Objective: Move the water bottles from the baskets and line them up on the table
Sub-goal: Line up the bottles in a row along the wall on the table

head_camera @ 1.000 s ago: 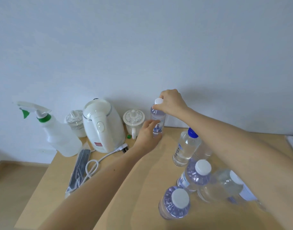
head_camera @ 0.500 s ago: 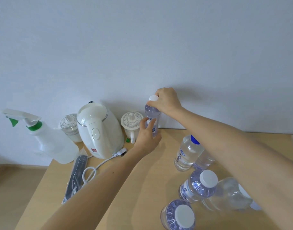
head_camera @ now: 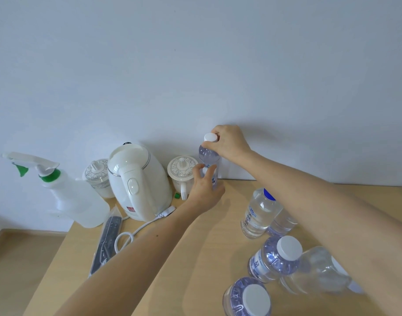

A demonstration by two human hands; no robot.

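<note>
White-capped bottle (head_camera: 208, 154) in right hand (head_camera: 230, 143)

White kettle (head_camera: 138, 185); green-collared spray bottle (head_camera: 77, 201); blue-capped water bottle (head_camera: 259, 213); pale wooden table (head_camera: 195, 258).

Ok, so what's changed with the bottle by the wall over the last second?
The white-capped bottle has edged slightly left, closer to the lidded cup. The left hand, which only touched its lower part, now curls round it. The right hand keeps its grip at the cap. The kettle, the spray bottle and the other bottles have not moved.
</note>
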